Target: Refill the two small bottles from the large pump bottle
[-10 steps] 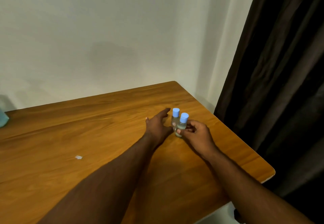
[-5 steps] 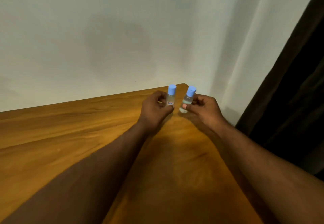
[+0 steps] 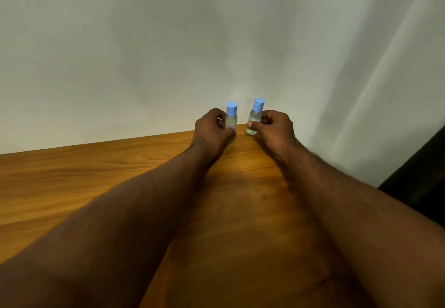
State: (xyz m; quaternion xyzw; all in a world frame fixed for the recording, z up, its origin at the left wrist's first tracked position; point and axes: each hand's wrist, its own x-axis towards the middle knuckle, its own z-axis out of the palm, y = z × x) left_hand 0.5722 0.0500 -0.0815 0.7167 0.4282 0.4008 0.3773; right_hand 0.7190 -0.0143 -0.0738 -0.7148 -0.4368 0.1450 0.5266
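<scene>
Small bottles — one (image 3: 231, 119) gripped by left hand (image 3: 212, 130), one (image 3: 254, 117) by right hand (image 3: 274, 127) — above the table (image 3: 72, 175)'s far edge.

Two small clear bottles with blue caps are held up near the far edge of the wooden table (image 3: 72, 177), side by side but apart. The left bottle (image 3: 231, 121) stands upright and bears a small label with red print. The right bottle (image 3: 254, 118) tilts slightly rightward, its cap still closed.
</scene>
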